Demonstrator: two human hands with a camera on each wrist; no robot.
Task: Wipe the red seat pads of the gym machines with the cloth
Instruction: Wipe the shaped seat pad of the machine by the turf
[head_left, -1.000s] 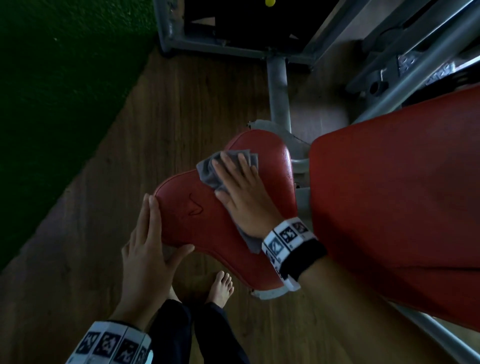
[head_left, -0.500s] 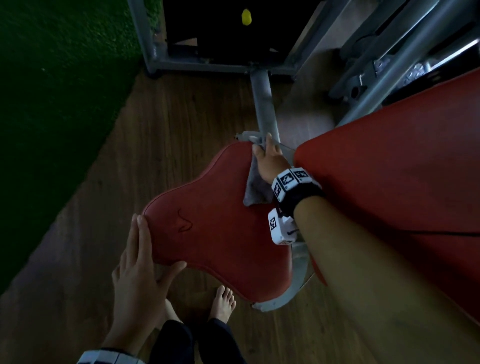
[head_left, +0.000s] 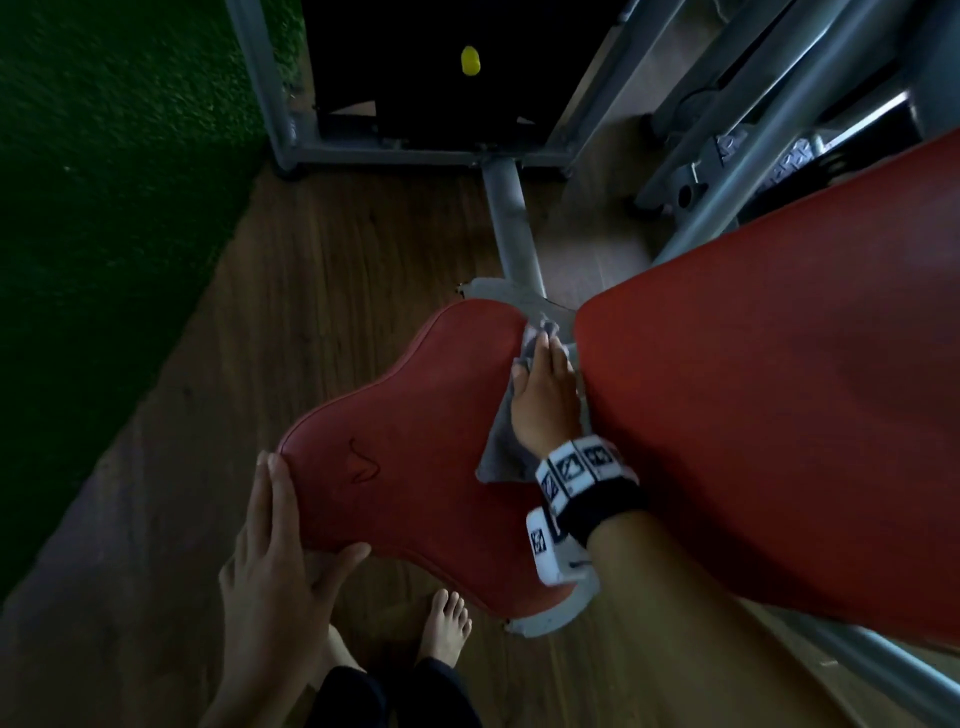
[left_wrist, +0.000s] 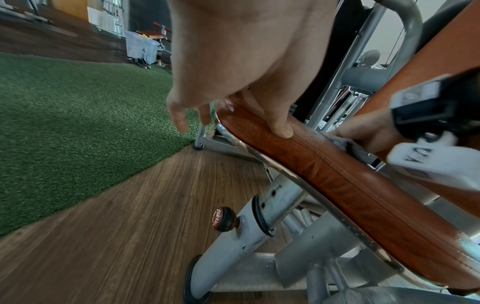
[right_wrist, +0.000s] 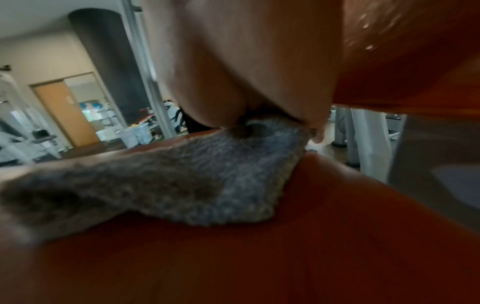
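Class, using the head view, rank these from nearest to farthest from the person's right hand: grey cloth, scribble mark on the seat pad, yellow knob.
1. grey cloth, under the right hand.
2. scribble mark, to its left on the red seat pad.
3. yellow knob, far ahead on the black machine part.

Head looks down; both wrist views, right perhaps blurred, share the seat pad (head_left: 415, 467).

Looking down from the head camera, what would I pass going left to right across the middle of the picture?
Green turf → wooden floor → left hand resting on the seat's edge → small red seat pad → grey cloth under the right hand → big red back pad.
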